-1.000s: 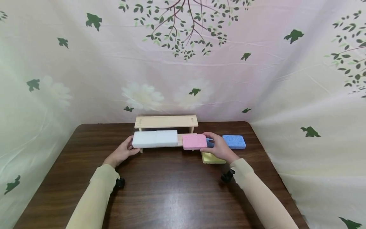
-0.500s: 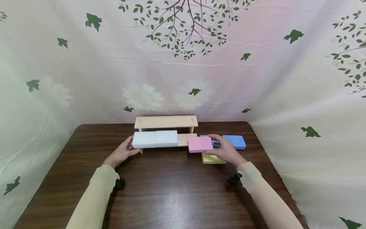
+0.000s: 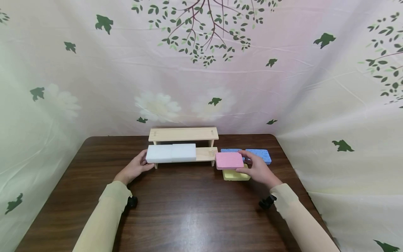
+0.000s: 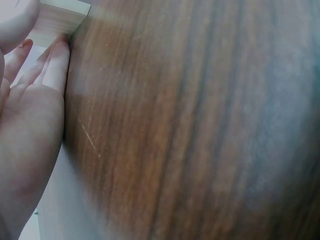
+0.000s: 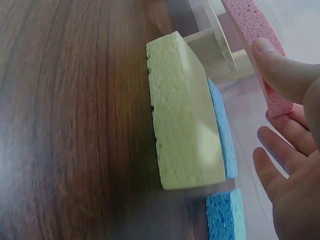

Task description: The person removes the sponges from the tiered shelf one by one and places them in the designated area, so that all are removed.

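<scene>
My right hand (image 3: 259, 169) pinches a pink sponge (image 3: 229, 161) by its right end, thumb on the near side. The right wrist view shows that pink sponge (image 5: 257, 35) raised above a yellow sponge (image 5: 182, 120). In the head view it overlaps the yellow sponge (image 3: 236, 175) and one of two blue sponges (image 3: 259, 156). On the lower board of a small wooden shelf (image 3: 204, 154) lie two white foam blocks (image 3: 170, 153) end to end. My left hand (image 3: 133, 168) holds the left end of the left block, thumb in front and fingers behind.
The shelf's higher board (image 3: 183, 134) stands behind the lower one, near the back edge of the brown wooden table (image 3: 189, 210). A printed cloth (image 3: 182, 80) hangs behind and on both sides. The blue sponges lie right of the shelf, behind the yellow one.
My right hand has drawn the pink sponge rightward and nearer, off the lower board's right end to over the yellow and blue sponges. The left hand and white blocks stay put.
</scene>
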The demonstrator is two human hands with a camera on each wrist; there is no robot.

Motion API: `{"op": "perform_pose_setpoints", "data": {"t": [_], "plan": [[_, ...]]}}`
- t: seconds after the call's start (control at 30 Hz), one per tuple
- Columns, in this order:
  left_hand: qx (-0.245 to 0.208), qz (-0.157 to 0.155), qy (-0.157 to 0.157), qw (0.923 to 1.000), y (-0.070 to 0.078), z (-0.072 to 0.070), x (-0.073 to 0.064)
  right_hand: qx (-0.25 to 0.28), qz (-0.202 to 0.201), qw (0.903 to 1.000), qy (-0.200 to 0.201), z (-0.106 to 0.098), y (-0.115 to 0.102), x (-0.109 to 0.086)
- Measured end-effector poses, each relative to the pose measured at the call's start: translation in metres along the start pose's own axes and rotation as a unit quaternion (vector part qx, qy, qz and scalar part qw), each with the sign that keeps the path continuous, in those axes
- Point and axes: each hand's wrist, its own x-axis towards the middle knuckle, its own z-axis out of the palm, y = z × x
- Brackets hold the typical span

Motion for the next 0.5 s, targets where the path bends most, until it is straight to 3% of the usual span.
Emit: {"op": "perform_pose_setpoints", "data": {"t": [0.23,0.5], "plan": [[0.009,-0.003,0.000,1.0000,-0.001,0.001,0.002,-0.002,-0.018,0.9998,0.009,-0.009,0.010,-0.010],[-0.003,0.001,-0.005,1.0000,-0.001,-0.001,0.003,-0.023,0.000,0.9994,0.025,-0.018,0.015,-0.021]]}}
